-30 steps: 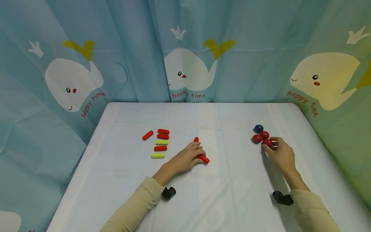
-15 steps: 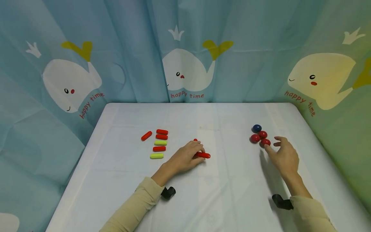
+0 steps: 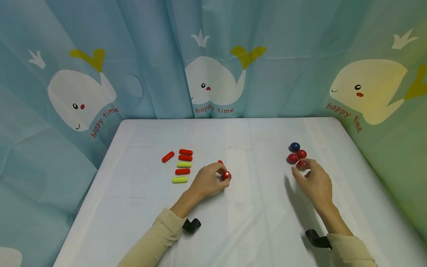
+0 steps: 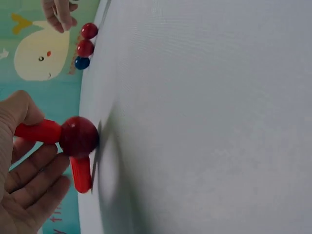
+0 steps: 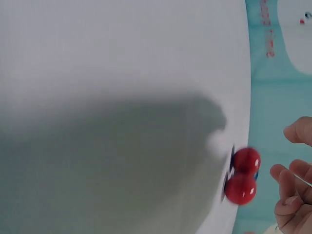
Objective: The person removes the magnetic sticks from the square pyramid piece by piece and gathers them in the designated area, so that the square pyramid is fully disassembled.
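My left hand [image 3: 206, 182] pinches a red stick [image 4: 39, 131] between thumb and fingers. A dark red ball [image 4: 79, 137] is at that stick's end, and a second red stick [image 4: 81, 174] sticks out from the ball, near the white tabletop. My right hand [image 3: 315, 185] hovers beside a small cluster of balls, thumb and fingers apart with nothing seen between them. One red ball [image 3: 302, 165] is partly covered by its fingers in the head view. Touching or close to it are two more red balls [image 3: 292, 158] and a dark blue ball [image 3: 294, 147].
Left of my left hand lie several loose sticks: red ones [image 3: 182, 171], a tilted red one [image 3: 168, 157] and two yellow-green ones [image 3: 180, 180]. The white table [image 3: 260, 230] ends at a blue-green curtain [image 3: 160, 74] with whales.
My left hand has turned the held red stick, swinging its end from pointing right to facing the head camera. My right hand drew back from the red ball, then moved left beside the cluster.
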Tool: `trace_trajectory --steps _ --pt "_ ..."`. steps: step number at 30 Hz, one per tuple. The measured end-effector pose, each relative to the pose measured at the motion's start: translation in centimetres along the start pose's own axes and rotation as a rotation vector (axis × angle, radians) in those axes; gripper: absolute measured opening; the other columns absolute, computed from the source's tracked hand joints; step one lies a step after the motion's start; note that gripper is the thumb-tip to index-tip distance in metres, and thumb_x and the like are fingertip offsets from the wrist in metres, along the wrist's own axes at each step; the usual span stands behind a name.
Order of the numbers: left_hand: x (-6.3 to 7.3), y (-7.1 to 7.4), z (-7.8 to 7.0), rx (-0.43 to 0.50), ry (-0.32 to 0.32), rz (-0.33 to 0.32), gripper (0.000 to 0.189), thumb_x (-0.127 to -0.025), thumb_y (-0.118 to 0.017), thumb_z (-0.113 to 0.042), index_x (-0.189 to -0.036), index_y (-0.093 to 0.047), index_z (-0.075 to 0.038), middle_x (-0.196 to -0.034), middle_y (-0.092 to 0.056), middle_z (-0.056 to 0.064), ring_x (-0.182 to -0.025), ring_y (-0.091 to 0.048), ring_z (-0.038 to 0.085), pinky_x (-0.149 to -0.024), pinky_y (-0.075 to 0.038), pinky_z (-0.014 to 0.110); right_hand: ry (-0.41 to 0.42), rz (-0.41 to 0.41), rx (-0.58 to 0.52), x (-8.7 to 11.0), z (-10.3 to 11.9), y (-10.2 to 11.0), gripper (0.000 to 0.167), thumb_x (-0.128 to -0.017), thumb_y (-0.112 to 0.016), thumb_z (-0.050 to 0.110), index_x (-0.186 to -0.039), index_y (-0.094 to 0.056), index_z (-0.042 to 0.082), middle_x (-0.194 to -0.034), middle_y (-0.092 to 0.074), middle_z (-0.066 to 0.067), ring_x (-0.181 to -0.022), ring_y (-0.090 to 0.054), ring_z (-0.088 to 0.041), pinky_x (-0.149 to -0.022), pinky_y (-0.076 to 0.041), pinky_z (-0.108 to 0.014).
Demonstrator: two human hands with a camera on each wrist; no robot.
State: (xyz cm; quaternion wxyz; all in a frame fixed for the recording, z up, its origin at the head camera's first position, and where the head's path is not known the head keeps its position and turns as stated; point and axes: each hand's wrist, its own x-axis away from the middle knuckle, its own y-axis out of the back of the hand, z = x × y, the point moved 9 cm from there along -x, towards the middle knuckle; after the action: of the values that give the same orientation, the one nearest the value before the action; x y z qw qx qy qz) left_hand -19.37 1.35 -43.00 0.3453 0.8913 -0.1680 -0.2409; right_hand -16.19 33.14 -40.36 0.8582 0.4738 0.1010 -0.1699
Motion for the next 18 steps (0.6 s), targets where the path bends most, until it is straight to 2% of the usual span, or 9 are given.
trace_trajectory --steps 3,7,12,18 --pt "0.3 -0.3 0.8 0.088 0.057 0.017 0.017 -0.084 -0.076 -0.007 -0.098 -0.066 -0.007 -0.09 -0.073 0.003 -0.085 -0.07 0.016 -0.08 -0.057 0.028 0.049 0.018 -0.032 0.5 1.7 -0.7 0.038 -0.091 -0.076 0.018 -0.119 -0.065 -0.005 -0.099 -0.071 -0.025 -0.074 -0.062 -0.03 -0.055 -0.042 -0.031" --pt "0.8 -0.9 1.6 0.099 0.106 0.067 0.019 -0.084 -0.076 -0.006 -0.101 -0.069 -0.006 -0.091 -0.071 0.002 -0.082 -0.064 0.013 -0.076 -0.053 0.024 0.122 0.075 -0.069 1.3 4.1 -2.2 0.034 -0.09 -0.077 0.016 -0.117 -0.067 -0.002 -0.095 -0.073 -0.021 -0.074 -0.065 -0.029 -0.058 -0.046 -0.033" --pt "1.0 -1.4 1.7 0.052 0.107 0.119 0.018 -0.088 -0.078 -0.01 -0.105 -0.074 -0.008 -0.09 -0.067 -0.001 -0.077 -0.053 0.011 -0.07 -0.045 0.023 0.223 0.176 -0.104 2.1 7.1 -4.6 0.029 -0.09 -0.078 0.014 -0.114 -0.07 0.002 -0.091 -0.074 -0.012 -0.072 -0.063 -0.02 -0.058 -0.045 -0.03" --pt "0.9 -1.8 1.6 0.012 0.093 0.154 0.019 -0.091 -0.078 -0.014 -0.109 -0.075 -0.01 -0.095 -0.069 -0.001 -0.08 -0.056 0.014 -0.072 -0.045 0.025 0.355 0.289 -0.15 3.3 10.1 -7.0 0.032 -0.086 -0.082 0.011 -0.117 -0.072 0.006 -0.089 -0.072 -0.001 -0.071 -0.059 -0.013 -0.059 -0.046 -0.025"
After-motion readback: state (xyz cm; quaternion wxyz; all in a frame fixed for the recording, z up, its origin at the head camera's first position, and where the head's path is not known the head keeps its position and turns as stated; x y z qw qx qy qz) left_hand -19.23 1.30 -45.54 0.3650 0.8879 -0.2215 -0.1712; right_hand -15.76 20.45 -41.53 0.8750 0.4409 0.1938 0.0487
